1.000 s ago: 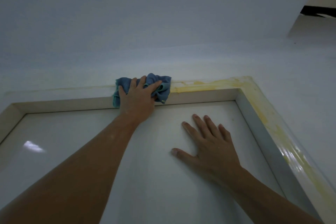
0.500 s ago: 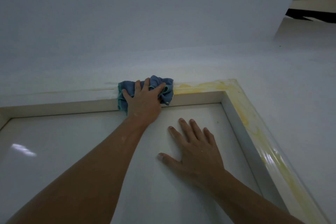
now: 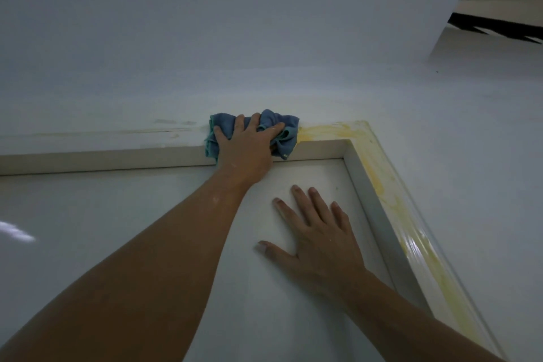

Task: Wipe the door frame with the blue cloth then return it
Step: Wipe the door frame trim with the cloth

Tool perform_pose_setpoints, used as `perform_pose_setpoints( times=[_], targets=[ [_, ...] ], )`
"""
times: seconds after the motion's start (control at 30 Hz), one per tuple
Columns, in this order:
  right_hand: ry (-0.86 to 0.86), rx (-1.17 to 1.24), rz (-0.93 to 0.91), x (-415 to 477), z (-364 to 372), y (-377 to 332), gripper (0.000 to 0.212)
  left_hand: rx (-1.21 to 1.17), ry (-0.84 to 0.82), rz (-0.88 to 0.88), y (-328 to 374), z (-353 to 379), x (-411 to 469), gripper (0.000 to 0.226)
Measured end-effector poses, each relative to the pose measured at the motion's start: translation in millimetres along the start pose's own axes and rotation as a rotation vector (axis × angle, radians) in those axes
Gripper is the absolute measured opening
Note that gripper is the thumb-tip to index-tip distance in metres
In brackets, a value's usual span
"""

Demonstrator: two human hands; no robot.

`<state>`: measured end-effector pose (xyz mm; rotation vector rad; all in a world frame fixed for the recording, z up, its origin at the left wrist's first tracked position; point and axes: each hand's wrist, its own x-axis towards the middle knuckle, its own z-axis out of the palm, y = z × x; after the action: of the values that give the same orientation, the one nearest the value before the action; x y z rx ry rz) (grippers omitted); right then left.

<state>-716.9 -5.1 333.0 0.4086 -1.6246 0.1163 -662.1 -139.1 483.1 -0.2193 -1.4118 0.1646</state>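
Your left hand [image 3: 246, 148] holds the cloth [image 3: 224, 125] against the top rail of the frame [image 3: 117, 153]. Its fingers are spread over the bunched fabric with the tips dug in, and folds push up between them. The cloth is blue with a teal edge. It lies over the rail's front face and hangs a little over its lower lip, just at 12 o'clock of your wrist.

Your right hand [image 3: 320, 239] lies flat on the door [image 3: 88, 244], at 5 o'clock of the left one and apart from it. Its fingers are straight and slightly spread, the thumb out toward 9 o'clock, and it holds nothing.

A yellow stain [image 3: 332, 132] starts right at the cloth's 3 o'clock edge. It runs along the rail to the corner, then goes down the side post toward 5 o'clock. At 9 o'clock of the cloth the rail looks pale, with only faint marks along its upper edge.

The wall [image 3: 264, 38] fills the view above the rail, and a bright glare [image 3: 14, 232] shows on the door at far 9 o'clock.
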Motion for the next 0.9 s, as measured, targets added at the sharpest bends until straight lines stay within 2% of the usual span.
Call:
perform_pose_setpoints(
  times=[0.17, 0.27, 0.5, 0.77, 0.9],
  targets=[
    [-0.022, 0.001, -0.01, 1, -5, 1, 0.086, 0.056, 0.038, -0.04, -45, -3, -11, 0.051],
    [-0.021, -0.001, -0.015, 0, -6, 1, 0.085, 0.058, 0.037, -0.065, -50, -3, -13, 0.051],
    [0.003, 0.007, -0.02, 1, -2, 2, 0.085, 0.022, 0.044, -0.115, -25, -1, -12, 0.051],
    [0.007, 0.007, -0.039, 1, 3, 4, 0.084, -0.028, -0.041, -0.042, 45, -1, 4, 0.058],
    [0.012, 0.006, -0.041, 1, 5, 6, 0.084, -0.04, -0.057, -0.014, 49, 2, 8, 0.057]
  ],
)
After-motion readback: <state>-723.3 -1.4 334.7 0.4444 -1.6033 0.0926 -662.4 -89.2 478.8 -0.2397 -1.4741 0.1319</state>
